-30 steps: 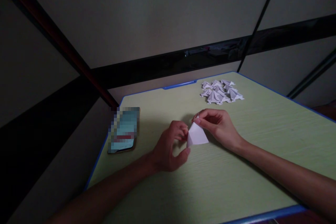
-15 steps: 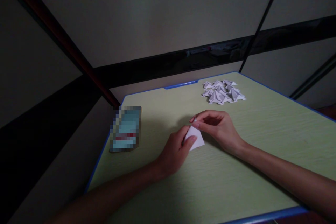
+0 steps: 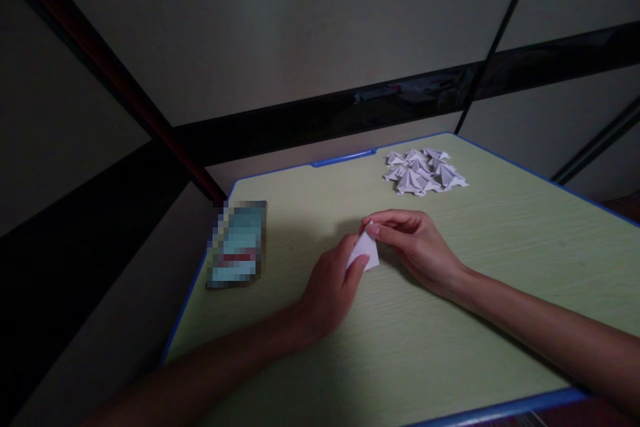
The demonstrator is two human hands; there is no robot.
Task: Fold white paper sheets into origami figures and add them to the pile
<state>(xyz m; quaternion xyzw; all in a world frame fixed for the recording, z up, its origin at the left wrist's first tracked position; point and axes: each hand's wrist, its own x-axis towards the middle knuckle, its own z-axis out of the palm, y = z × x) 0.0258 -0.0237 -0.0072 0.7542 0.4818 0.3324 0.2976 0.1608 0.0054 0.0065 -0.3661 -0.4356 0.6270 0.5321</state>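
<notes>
A small folded piece of white paper (image 3: 363,252), roughly triangular, is held between my two hands above the table. My left hand (image 3: 331,283) grips its lower left side, with the thumb lying across the front face. At the top, my right hand (image 3: 417,240) pinches the pointed tip between thumb and fingers. The back of the paper and the fingers behind it are hidden. Farther off, several folded white paper figures (image 3: 420,173) lie close together in a group.
The pale green table (image 3: 475,333) has a blue edge and a blue strip (image 3: 344,158) at its far side. A blurred-out flat teal object (image 3: 239,243) lies near the left edge. Large cabinet panels (image 3: 300,33) stand directly behind the table.
The paper has tilted and shifted slightly up and left between my hands, and less of its lower part shows. Both hands keep hold of it. The view has moved slightly.
</notes>
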